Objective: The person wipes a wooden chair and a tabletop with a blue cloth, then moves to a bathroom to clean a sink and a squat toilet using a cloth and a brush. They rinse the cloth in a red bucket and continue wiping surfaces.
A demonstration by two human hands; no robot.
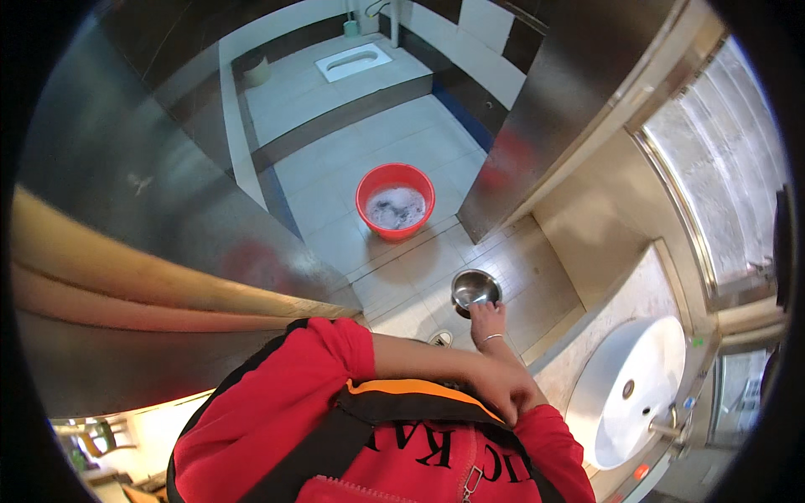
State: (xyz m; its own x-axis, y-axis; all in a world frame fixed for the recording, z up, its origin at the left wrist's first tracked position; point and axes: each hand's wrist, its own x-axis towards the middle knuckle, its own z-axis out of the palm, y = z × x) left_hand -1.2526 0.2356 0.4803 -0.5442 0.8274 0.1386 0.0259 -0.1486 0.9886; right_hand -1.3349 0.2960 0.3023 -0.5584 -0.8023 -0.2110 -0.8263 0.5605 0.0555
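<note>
My right hand (488, 320), with a thin bracelet at the wrist, grips the near rim of a round stainless steel basin (476, 290), held out over the tiled floor. Across my body reaches my left forearm; my left hand (503, 390) lies at my right forearm, near the pushed-up red sleeve, its fingers curled and partly hidden. Farther ahead, a red plastic bucket (395, 229) stands on the floor, holding foamy water (396, 209).
A white washbasin (641, 390) with a metal faucet (665, 430) is on the counter at the right. Dark partitions (188, 207) flank the doorway. Behind the bucket, a raised step (343, 119) bears a squat toilet (353, 61). My shoe (440, 339) shows below the basin.
</note>
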